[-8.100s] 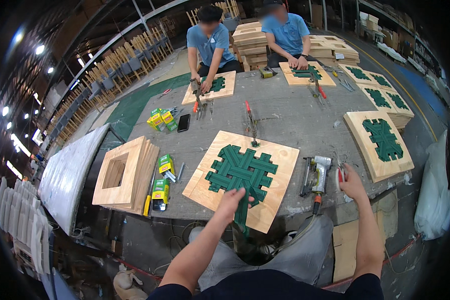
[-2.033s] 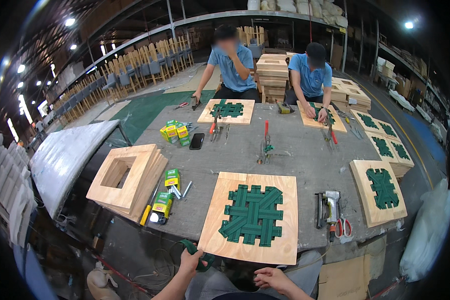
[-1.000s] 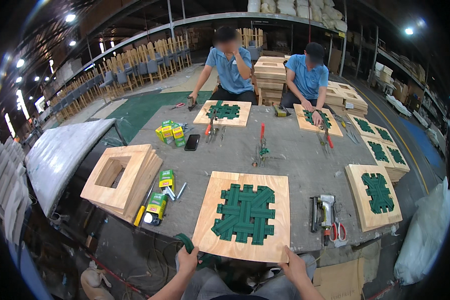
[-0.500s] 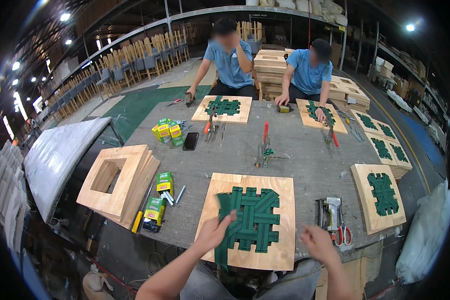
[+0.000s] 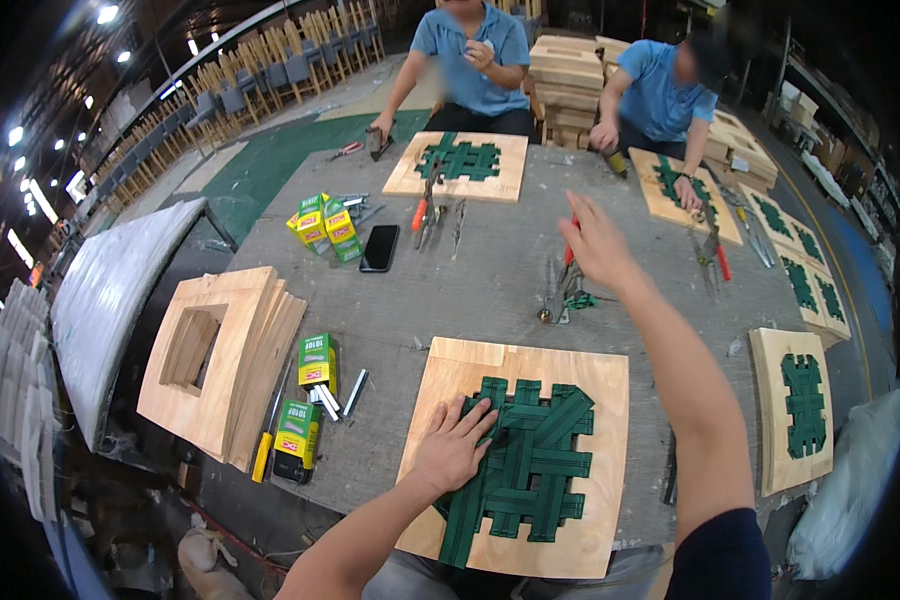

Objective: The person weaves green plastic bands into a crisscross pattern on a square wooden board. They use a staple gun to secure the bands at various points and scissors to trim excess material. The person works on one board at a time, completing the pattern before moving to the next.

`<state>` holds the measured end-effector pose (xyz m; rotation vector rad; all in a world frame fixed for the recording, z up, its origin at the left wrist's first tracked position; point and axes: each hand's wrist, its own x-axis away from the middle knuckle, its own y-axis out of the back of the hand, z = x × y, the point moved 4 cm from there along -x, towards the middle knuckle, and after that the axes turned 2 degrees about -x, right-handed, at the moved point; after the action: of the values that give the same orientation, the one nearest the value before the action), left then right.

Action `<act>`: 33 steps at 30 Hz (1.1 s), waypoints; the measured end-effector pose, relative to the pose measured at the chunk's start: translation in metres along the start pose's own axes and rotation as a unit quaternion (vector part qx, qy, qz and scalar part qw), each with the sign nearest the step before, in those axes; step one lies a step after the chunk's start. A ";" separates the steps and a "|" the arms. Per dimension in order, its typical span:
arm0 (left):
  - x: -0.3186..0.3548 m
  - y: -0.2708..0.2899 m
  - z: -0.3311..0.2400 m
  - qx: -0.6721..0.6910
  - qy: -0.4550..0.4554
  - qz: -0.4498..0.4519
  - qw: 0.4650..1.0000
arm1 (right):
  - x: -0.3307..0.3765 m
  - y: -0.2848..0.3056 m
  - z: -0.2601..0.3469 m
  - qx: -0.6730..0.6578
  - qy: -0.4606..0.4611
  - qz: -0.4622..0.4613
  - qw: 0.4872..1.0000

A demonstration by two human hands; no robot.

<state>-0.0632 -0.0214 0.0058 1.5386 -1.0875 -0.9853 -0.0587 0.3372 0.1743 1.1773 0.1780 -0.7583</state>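
Note:
My left hand (image 5: 458,440) lies with spread fingers on dark green webbing straps (image 5: 536,460), woven in a lattice over the opening of a square wooden panel (image 5: 600,390) in front of me. One loose strap end (image 5: 462,530) runs down the panel's left side below that hand. Farther out, my right hand (image 5: 598,243) stretches over a red-handled hand tool (image 5: 570,252), fingers extended; whether it touches the handle is unclear. Beside the tool's metal end sits a small green scrap (image 5: 582,300).
Left are stacked wooden frames (image 5: 170,400), green-yellow boxes (image 5: 296,430), metal staple strips (image 5: 355,392) and a phone (image 5: 379,248). A finished-looking webbed panel (image 5: 802,400) stands right. Two people in blue shirts (image 5: 470,50) sit opposite with similar panels (image 5: 505,165).
My right hand has reached forward from the table's near right to the red-handled tool. My left hand went from gripping the loose strap to lying flat on the webbing. The view has shifted.

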 end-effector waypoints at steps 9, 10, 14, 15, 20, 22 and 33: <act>-0.008 -0.003 0.010 0.016 0.008 0.046 0.999 | -0.091 -0.100 -0.078 0.044 -0.203 0.153 0.966; -0.009 -0.003 0.009 0.021 0.008 0.044 0.999 | -0.087 -0.109 -0.084 0.060 -0.222 0.174 0.957; -0.009 -0.003 0.010 0.024 0.018 0.066 0.997 | -0.061 -0.144 -0.083 0.111 -0.287 0.233 0.922; -0.007 -0.001 0.010 0.024 0.027 0.076 0.996 | -0.064 -0.143 -0.073 0.116 -0.281 0.257 0.917; -0.005 0.004 0.010 0.030 0.034 0.081 0.996 | -0.061 -0.158 -0.064 0.118 -0.286 0.307 0.900; -0.002 0.003 0.012 0.030 0.047 0.078 0.995 | -0.058 -0.164 -0.060 0.089 -0.268 0.273 0.920; 0.004 -0.001 0.012 0.068 0.016 -0.074 0.995 | 0.283 -0.021 -0.001 -0.137 -0.176 -0.035 0.974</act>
<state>-0.0735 -0.0282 0.0023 1.7596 -1.0473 -0.9991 0.1394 0.2091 0.0163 0.7651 0.0273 -0.9594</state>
